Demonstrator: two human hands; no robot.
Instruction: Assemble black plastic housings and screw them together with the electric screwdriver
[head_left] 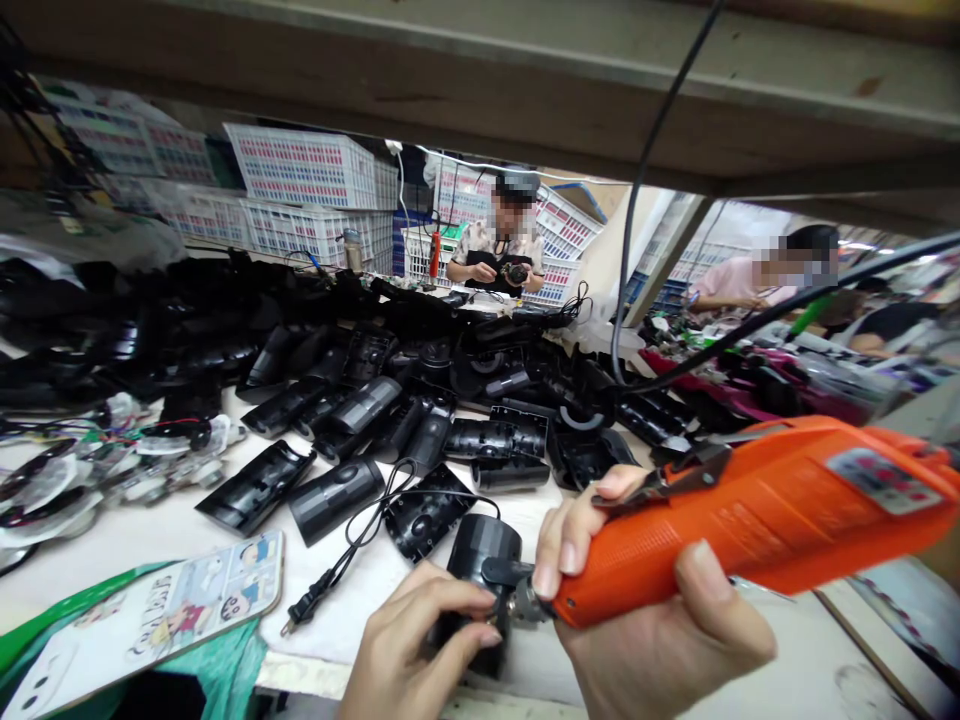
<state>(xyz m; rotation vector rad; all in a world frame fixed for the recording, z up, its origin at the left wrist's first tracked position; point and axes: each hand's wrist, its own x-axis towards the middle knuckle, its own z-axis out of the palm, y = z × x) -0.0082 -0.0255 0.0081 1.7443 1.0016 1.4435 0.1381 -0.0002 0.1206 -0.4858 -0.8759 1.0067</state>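
Note:
My right hand (637, 620) is wrapped round an orange electric screwdriver (742, 530), which lies nearly level with its metal nose pointing left. The nose meets a black cylindrical plastic housing (484, 545) with a power cord, at the table's front edge. My left hand (420, 640) is at the housing's near side, thumb and fingers closed in a pinch close to the screwdriver's tip. What lies between those fingertips is too small to make out. The cord's black plug (311, 605) rests on the table left of the housing.
Black plastic shells (360, 405) are heaped across the table. Wired white parts (150, 460) lie at left, near a phone in a cartoon case (172, 620). A shelf beam (480, 80) crosses overhead, with a cable (637, 190) hanging down. Two co-workers (502, 245) sit beyond.

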